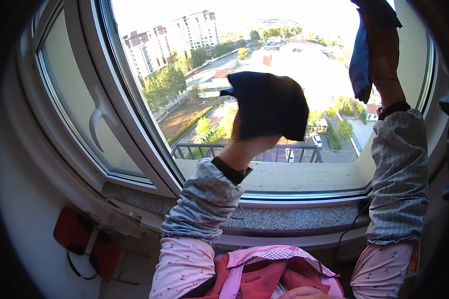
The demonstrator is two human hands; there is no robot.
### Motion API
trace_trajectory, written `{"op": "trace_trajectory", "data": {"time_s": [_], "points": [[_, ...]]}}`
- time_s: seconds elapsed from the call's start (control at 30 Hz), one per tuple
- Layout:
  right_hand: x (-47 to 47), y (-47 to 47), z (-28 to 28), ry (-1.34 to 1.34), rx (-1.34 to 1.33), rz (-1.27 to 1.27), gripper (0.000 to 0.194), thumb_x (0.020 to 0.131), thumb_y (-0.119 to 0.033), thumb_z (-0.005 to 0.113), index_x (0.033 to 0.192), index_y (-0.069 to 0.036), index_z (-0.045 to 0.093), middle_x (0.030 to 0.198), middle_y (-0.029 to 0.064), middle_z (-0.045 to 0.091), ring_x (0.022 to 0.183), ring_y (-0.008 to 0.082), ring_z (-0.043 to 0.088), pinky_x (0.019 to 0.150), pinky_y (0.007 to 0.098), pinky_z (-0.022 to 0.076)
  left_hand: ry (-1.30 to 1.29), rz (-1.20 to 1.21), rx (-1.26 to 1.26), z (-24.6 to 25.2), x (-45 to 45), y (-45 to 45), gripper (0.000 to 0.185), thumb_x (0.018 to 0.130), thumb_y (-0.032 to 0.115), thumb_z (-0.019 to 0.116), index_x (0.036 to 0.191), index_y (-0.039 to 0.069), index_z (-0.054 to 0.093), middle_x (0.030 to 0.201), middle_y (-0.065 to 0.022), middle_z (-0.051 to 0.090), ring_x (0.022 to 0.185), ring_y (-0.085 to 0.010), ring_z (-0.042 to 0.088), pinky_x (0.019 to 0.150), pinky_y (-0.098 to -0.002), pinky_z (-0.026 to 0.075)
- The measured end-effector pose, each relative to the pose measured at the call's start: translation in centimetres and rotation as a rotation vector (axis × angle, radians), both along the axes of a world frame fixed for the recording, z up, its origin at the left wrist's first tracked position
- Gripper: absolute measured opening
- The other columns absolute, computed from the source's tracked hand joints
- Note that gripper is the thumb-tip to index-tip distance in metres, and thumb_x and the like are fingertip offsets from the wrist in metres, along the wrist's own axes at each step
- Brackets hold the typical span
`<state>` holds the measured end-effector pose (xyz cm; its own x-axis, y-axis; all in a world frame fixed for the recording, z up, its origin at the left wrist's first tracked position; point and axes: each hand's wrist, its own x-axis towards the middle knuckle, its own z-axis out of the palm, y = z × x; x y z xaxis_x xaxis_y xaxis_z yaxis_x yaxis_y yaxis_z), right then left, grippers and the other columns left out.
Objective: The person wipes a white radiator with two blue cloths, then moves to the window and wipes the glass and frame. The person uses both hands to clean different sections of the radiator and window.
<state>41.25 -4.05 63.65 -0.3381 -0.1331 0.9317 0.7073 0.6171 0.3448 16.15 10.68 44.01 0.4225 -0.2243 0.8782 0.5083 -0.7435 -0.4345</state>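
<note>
A large window pane (pixel 321 179) fills the middle of the view, with buildings, trees and a car park beyond it. Before it my left hand (pixel 256 144) is raised, gripping a dark cloth (pixel 271 106) that hides most of the fingers. Higher up, at the upper right, my right hand (pixel 383 63) is on another dark blue cloth (pixel 359 63), partly cut off by the frame's top; its fingers are hard to make out. Grey checked sleeve covers are on both forearms, with dark bands at the wrists.
To the left is a window sash with a white handle (pixel 96 125). A speckled stone sill (pixel 280 218) runs below the window, with thin dark cables near it. A red chair (pixel 104 258) stands at the lower left. Outside are a metal railing (pixel 280 147) and a ledge (pixel 303 175).
</note>
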Motion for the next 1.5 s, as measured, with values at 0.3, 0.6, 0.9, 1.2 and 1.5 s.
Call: {"op": "trace_trajectory", "data": {"time_s": [0.3,0.6,0.9,1.2,1.5], "points": [[2.1,-0.5,-0.1,0.011,-0.234,0.065,0.049,0.101,-0.019,0.053,0.146,-0.006,0.039,0.148,0.0120,0.045,0.141,0.0254,0.038,0.122,0.0380,0.0228,-0.443,0.174,-0.353,0.3,-16.2,10.0,0.060,0.102,0.044,0.044,0.144,0.000,0.042,0.144,-0.0214,0.047,0.136,-0.0370,0.042,0.116,-0.0418,0.028],[1.4,-0.5,0.0,0.078,-0.259,0.157,0.050,0.102,-0.020,0.052,0.147,-0.006,0.037,0.149,0.0123,0.043,0.141,0.0258,0.038,0.122,0.0375,0.0220,-0.410,0.262,-0.514,-12.5,-15.0,7.4,0.062,0.099,0.035,0.051,0.143,-0.006,0.038,0.146,-0.0304,0.039,0.139,-0.0475,0.031,0.118,-0.0487,0.020],[1.4,-0.5,-0.3,0.093,-0.285,0.212,0.051,0.102,-0.024,0.051,0.148,-0.007,0.036,0.150,0.0117,0.042,0.142,0.0254,0.037,0.122,0.0379,0.0218,-0.258,0.289,-0.362,-11.1,-16.2,7.7,0.062,0.098,0.034,0.054,0.142,-0.007,0.039,0.146,-0.0305,0.039,0.138,-0.0478,0.032,0.117,-0.0500,0.020],[1.4,-0.6,0.0,0.076,-0.251,0.145,0.051,0.101,-0.022,0.053,0.148,-0.009,0.037,0.149,0.0109,0.044,0.141,0.0251,0.038,0.121,0.0382,0.0235,-0.411,0.036,-0.301,8.0,-12.5,8.3,0.058,0.101,0.039,0.050,0.139,-0.005,0.045,0.134,-0.0291,0.051,0.128,-0.0454,0.045,0.114,-0.0452,0.029],[0.9,-0.7,-0.6,0.222,-0.196,-0.014,0.040,0.106,-0.028,0.044,0.142,-0.011,0.048,0.141,0.0075,0.052,0.132,0.0241,0.049,0.115,0.0366,0.0330,-0.047,0.070,-0.401,-11.0,-11.6,3.1,0.047,0.092,0.023,0.060,0.135,0.005,0.053,0.141,-0.0243,0.047,0.133,-0.0458,0.040,0.114,-0.0537,0.027]]}}
